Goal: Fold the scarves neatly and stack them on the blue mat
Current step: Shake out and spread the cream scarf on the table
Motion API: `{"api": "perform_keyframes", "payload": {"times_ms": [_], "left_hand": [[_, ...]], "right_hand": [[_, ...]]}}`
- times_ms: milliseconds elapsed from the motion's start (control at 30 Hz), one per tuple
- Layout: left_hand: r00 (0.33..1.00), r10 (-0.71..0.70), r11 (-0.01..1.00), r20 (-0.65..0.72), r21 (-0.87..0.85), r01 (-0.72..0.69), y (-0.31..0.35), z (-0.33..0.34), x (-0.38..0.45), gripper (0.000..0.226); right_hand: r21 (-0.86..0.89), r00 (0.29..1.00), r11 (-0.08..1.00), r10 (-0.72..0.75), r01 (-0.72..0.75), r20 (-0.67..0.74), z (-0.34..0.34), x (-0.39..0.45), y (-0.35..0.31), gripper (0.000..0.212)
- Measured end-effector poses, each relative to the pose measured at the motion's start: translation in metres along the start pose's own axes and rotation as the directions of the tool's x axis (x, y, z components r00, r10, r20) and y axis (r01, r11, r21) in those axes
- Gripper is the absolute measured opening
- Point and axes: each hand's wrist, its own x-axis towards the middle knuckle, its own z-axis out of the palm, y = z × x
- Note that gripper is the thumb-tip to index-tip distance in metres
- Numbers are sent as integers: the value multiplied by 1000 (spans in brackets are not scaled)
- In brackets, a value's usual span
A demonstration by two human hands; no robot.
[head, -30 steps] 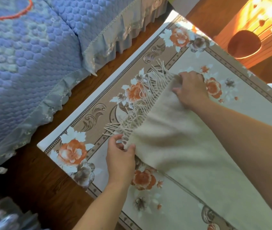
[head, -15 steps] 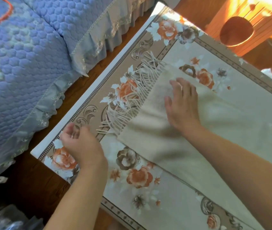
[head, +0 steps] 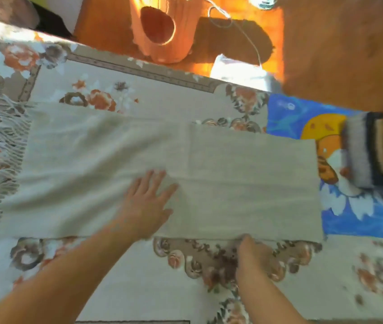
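Beige scarf (head: pixel 162 174) lies flat across the floral rug (head: pixel 139 284), one end overlapping the blue mat (head: pixel 361 218). Your left hand (head: pixel 147 204) presses it, fingers spread; your right hand (head: pixel 254 256) seems to pinch its near edge. Square corners before folding.

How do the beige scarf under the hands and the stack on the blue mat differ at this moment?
The beige scarf lies spread in a long strip across the floral cloth, fringe at one end; the stack is a compact folded pile. The scarf only overlaps the edge of the blue mat; the stack sits fully on it. The scarf is one pale colour; the stack shows grey, dark and tan layers.
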Motion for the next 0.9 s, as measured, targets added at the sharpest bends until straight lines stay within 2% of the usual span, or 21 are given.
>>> {"api": "perform_keyframes", "payload": {"times_ms": [33, 100, 133, 167, 233, 367, 467, 567, 600, 667, 733, 800, 833, 900], "left_hand": [[1000, 17, 996, -9, 84, -16, 0, -2, 14, 67], [997, 30, 991, -72, 133, -20, -1, -17, 46, 63], [992, 17, 994, -123, 106, -4, -4, -27, 66, 61], [987, -28, 997, -160, 66, 39, -9, -41, 89, 60], [982, -122, 991, -146, 40, 129, -25, -64, 135, 65], [979, -205, 947, -21, 246, 204, -49, -102, 175, 73], [960, -265, 917, 91, 332, 222, -57, -116, 151, 52], [899, -386, 878, 207, 382, 289, -82, -104, 94, 30], [869, -433, 876, 238, 336, 345, -86, -95, 71, 25], [811, -505, 862, 294, 125, 492, -82, -78, 27, 19], [760, -531, 790, 373, -105, 604, -65, -63, -12, 15], [710, -505, 660, 491, -310, 684, -40, -53, -40, 12], [688, -463, 570, 559, -406, 714, -27, -51, -50, 14], [668, -426, 416, 610, -524, 743, -13, -45, -60, 26]], "right_hand": [[156, 989, 977, 142, -145, 28, -9, 11, 0, 21], [407, 958, 867, 257, -286, 124, -20, 26, -12, 17], [493, 952, 815, 264, -305, 153, -22, 35, -20, 15], [539, 953, 785, 262, -303, 155, -22, 44, -29, 23], [575, 958, 766, 246, -287, 150, -22, 57, -45, 40], [486, 973, 843, 192, -231, 130, -23, 84, -68, 33], [360, 998, 932, 21, -40, 55, -28, 111, -101, 40], [115, 967, 973, -216, 201, 138, -23, 147, -166, 40], [97, 934, 950, -309, 295, 178, -20, 153, -194, 39], [211, 830, 875, -481, 435, 283, -11, 157, -255, 30], [420, 746, 800, -575, 428, 336, -5, 146, -301, 23], [548, 676, 793, -558, 265, 482, 1, 139, -308, 17], [497, 612, 845, -502, 196, 612, 3, 132, -295, 21], [320, 543, 934, -353, 158, 762, 9, 115, -244, 36]]}}
